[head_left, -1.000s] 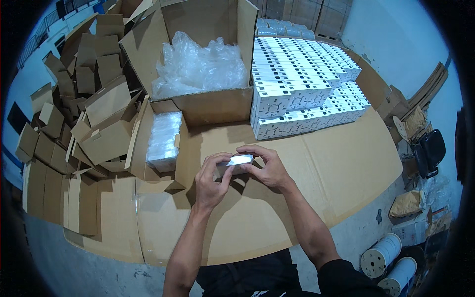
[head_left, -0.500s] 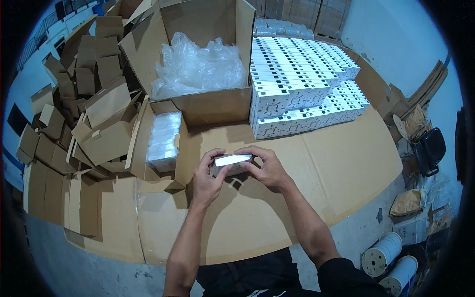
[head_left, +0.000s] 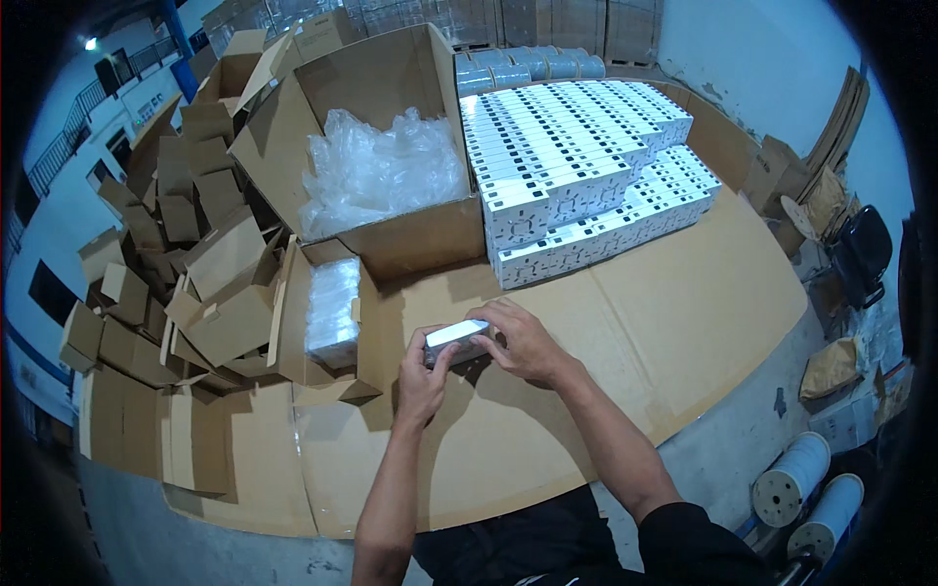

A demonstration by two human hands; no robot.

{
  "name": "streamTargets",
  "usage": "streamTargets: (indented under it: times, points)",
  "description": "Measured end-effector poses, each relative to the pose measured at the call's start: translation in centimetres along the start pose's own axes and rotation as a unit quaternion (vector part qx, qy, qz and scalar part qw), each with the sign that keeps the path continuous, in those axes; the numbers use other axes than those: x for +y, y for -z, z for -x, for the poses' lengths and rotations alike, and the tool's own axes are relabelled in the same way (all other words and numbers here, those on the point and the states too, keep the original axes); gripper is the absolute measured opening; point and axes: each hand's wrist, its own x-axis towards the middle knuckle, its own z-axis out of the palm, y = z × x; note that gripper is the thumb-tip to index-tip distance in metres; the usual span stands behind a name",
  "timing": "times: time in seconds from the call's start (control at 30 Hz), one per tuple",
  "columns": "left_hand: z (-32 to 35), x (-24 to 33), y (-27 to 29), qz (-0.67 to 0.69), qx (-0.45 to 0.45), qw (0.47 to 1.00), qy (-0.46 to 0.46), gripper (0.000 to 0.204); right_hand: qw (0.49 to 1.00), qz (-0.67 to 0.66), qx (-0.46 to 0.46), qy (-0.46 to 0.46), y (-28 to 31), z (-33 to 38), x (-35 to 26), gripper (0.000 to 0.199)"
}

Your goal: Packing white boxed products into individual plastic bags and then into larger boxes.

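A small white box point(head_left: 456, 334) is held between my two hands above the cardboard-covered table point(head_left: 645, 322). My left hand point(head_left: 423, 376) grips its left end, thumb on the near side. Around the right end curl the fingers of my right hand point(head_left: 518, 339), its thumb also toward me. The box's top face shines bright; its underside is hidden. To the left of my hands, an open carton point(head_left: 369, 337) holds a row of plastic-wrapped packs point(head_left: 333, 313). Beyond it stands a large open carton point(head_left: 415, 234) with crumpled clear plastic bags point(head_left: 386, 161) inside.
Stacked rows of white printed boxes point(head_left: 576, 166) fill the table's back right. Empty brown cartons point(head_left: 230, 313) pile up at the left. Cable spools point(head_left: 791, 479) and a black chair point(head_left: 862, 249) stand on the floor to the right. Wrapped rolls point(head_left: 528, 66) lie behind the stack.
The view has shifted, so the whole scene sits slightly lower. Both hands still hold the white box, which now tilts with its right end farther away.
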Motion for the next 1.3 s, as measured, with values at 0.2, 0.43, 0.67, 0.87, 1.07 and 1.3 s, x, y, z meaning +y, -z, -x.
streamTargets:
  times: [0.2,0.43,0.67,0.87,1.07,1.3]
  points:
    - [0.4,1.8,-0.8,-0.143,-0.021,0.989,0.033,0.041,0.999,-0.016,0.040,-0.011,0.2,0.3,0.8,0.029]
    - [2.7,0.5,-1.7,-0.408,-0.027,0.909,-0.079,0.068,0.989,0.012,0.145,-0.026,-0.6,0.0,2.2,0.026]
    - [6.4,1.5,-1.3,-0.463,-0.090,0.879,-0.069,0.074,0.956,-0.202,0.155,-0.145,-2.5,-1.5,3.3,0.021]
    - [6.7,1.8,-0.6,-0.469,-0.081,0.877,-0.064,0.075,0.929,-0.337,0.100,-0.115,-4.1,-5.7,0.9,0.026]
    - [10.2,3.4,1.3,-0.456,-0.084,0.886,-0.029,0.074,0.904,-0.414,-0.013,-0.103,-4.8,-9.3,-1.7,0.026]
    - [10.7,3.7,1.8,-0.467,-0.074,0.881,-0.025,0.073,0.886,-0.447,-0.098,-0.068,-8.3,-9.5,-4.3,0.023]
